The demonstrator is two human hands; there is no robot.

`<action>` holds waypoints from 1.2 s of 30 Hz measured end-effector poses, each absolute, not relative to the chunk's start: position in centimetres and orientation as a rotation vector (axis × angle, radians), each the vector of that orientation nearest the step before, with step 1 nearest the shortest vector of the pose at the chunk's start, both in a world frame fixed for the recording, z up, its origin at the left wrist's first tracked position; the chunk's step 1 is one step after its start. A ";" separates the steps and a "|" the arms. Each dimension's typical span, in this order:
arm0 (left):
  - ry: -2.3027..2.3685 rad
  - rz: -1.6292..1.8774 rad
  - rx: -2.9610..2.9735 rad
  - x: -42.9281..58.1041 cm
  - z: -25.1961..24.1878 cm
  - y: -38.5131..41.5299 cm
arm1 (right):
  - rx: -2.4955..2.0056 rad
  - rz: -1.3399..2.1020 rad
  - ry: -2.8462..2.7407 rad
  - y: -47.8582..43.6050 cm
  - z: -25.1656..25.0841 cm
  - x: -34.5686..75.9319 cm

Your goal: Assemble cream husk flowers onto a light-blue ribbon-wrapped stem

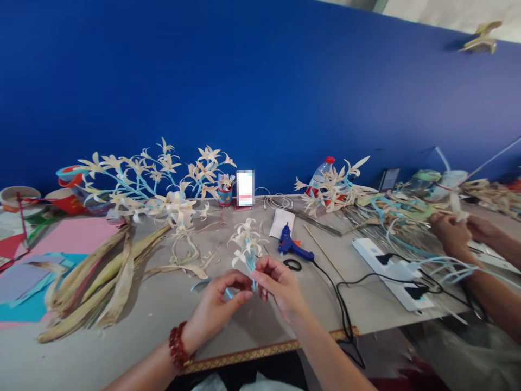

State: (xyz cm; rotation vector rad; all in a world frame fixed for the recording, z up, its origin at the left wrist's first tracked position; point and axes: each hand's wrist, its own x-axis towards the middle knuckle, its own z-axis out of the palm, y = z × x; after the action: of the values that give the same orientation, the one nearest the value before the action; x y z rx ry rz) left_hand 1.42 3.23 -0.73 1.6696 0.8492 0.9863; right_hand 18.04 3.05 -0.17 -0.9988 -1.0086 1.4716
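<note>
My right hand (280,282) pinches the light blue stems of a small bunch of cream-white artificial flowers (246,239), held upright over the table. Close beside it, my left hand (223,296) has its thumb and fingers curled together at the lower stem. A light blue strip (199,285) shows behind and between the left fingers; its exact path is partly hidden. A red bead bracelet is on my left wrist. Behind the bunch lies a blue hot glue gun (296,247), near a white pad (282,222) and a black ring (292,264).
Finished-looking flower branches (142,182) stand at back left, more flowers (336,187) by a red-capped bottle. Dried husks (109,277) and coloured paper (77,239) lie left. A power strip (391,274) with cables lies right, near another person's hands (451,233). A phone (245,187) stands behind.
</note>
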 end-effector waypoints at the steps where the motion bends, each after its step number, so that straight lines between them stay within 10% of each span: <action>1: 0.859 1.005 1.661 1.4 -0.8 3.4 | -0.999 1.475 -1.001 3.1 -0.3 18.0; 36: 0.728 1.368 1.226 3.6 4.5 8.0 | -0.884 1.233 -1.265 9.6 5.4 18.3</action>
State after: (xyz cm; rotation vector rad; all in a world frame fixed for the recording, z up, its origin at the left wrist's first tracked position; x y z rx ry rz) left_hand 3.64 8.03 4.52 1.2261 0.7279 1.3676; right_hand 18.29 9.61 5.44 -0.8842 -1.2652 1.2334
